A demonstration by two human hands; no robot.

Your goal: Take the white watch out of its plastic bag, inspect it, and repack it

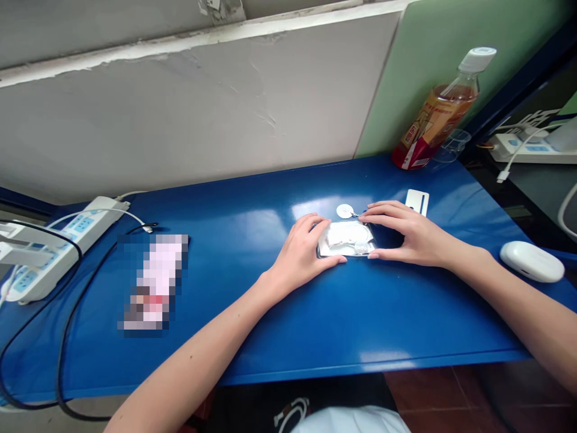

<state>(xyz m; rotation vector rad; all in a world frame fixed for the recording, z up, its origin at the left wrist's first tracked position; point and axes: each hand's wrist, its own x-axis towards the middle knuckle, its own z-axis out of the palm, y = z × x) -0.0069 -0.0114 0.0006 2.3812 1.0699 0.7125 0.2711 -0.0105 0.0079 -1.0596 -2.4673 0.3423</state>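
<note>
A small clear plastic packet (346,236) with white contents lies flat on the blue table (234,282). What the white contents are, I cannot make out. My left hand (304,249) grips the packet's left edge, thumb along the near side and fingers at the far side. From the right, my right hand (406,234) holds the other edge between its thumb and fingers. A round white tag (345,211) on a short chain lies just beyond the packet, by the right fingertips. Behind the right hand sits a white card (417,202) with a dark slot.
A drink bottle (435,120) stands at the back right beside a clear plastic cup (453,146). A white earbud case (532,261) is near the right forearm. At left lie a blurred-out flat object (157,282), a power strip (76,237) and black cables (67,337).
</note>
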